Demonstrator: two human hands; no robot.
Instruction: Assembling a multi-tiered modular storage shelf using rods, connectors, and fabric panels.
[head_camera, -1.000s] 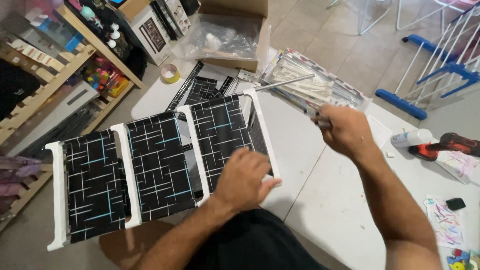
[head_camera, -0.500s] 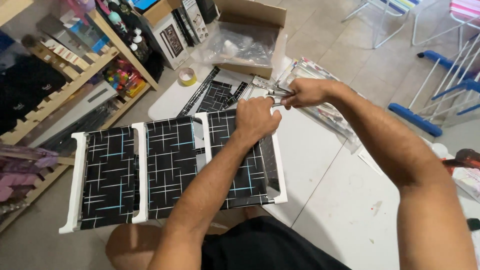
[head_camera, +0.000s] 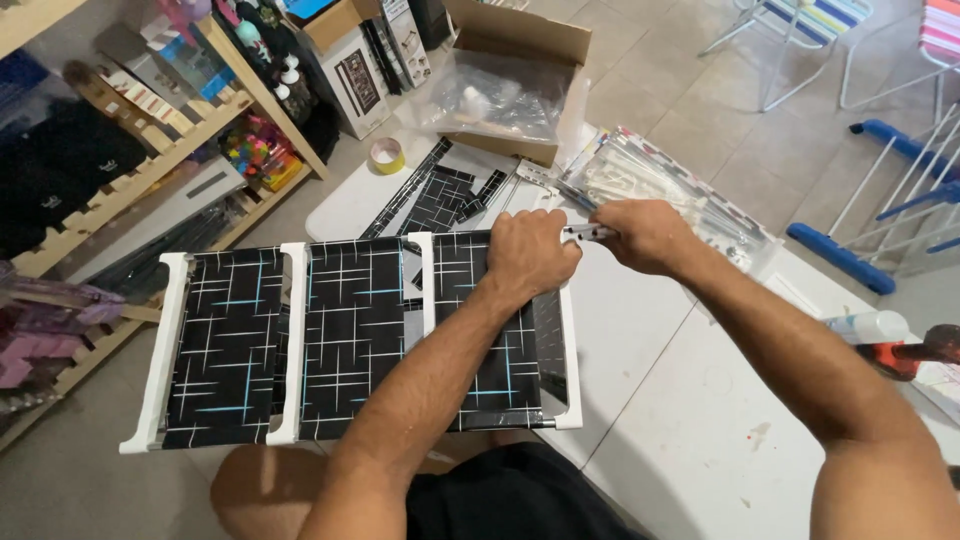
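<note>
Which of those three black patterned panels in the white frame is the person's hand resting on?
The rightmost panel, nearest the white table. The left hand grips its top edge; the middle panel and left panel are untouched.

Even, soft indoor light; sharp, edges slightly warped.

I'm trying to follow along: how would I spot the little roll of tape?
Start at the open brown cardboard box beyond the white table. Left of it, on the table's far corner, lies a small yellowish roll of tape, the only round, ring-shaped thing there.
</note>
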